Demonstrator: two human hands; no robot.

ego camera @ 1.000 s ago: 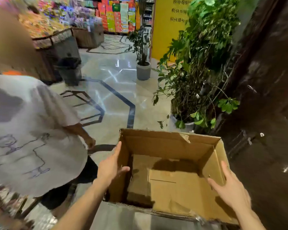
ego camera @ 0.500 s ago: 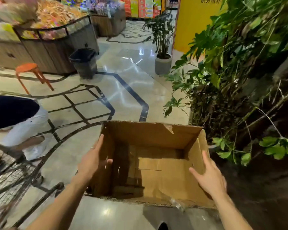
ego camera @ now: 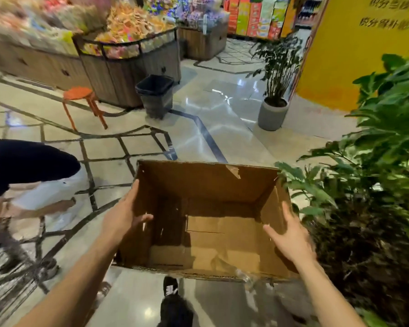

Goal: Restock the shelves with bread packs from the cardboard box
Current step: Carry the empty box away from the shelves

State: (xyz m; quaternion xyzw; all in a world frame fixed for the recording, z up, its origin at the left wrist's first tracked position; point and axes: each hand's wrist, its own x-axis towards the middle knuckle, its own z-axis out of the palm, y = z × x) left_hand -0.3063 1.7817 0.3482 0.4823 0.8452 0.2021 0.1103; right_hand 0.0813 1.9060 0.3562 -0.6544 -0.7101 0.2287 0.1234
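Cardboard box (ego camera: 206, 185) held above the floor, top open, empty w/ bare bottom flaps showing. L hand (ego camera: 123, 215) grips its left wall, thumb inside, fingers outside. R hand (ego camera: 291, 237) grips the right wall likewise. Grey pot (ego camera: 273, 114) holds a leafy plant; black bin (ego camera: 155, 100) contents can't tell.

**Open box held mid-aisle, fixtures around it**

The cardboard box (ego camera: 206, 182) is held above the floor (ego camera: 224, 128). The left hand (ego camera: 123, 213) grips its 9 o'clock wall and the right hand (ego camera: 291, 237) its 3 o'clock wall. From the box, a shoe (ego camera: 170, 286) lies at 6 and another person (ego camera: 21, 166) at 9. A stool (ego camera: 78, 94) is at 10. A bin (ego camera: 155, 95) is at 11, with a display stand (ego camera: 128, 64) behind it. A potted plant (ego camera: 273, 112) is at 1, and a leafy plant (ego camera: 376, 161) is just beside the box at 3.
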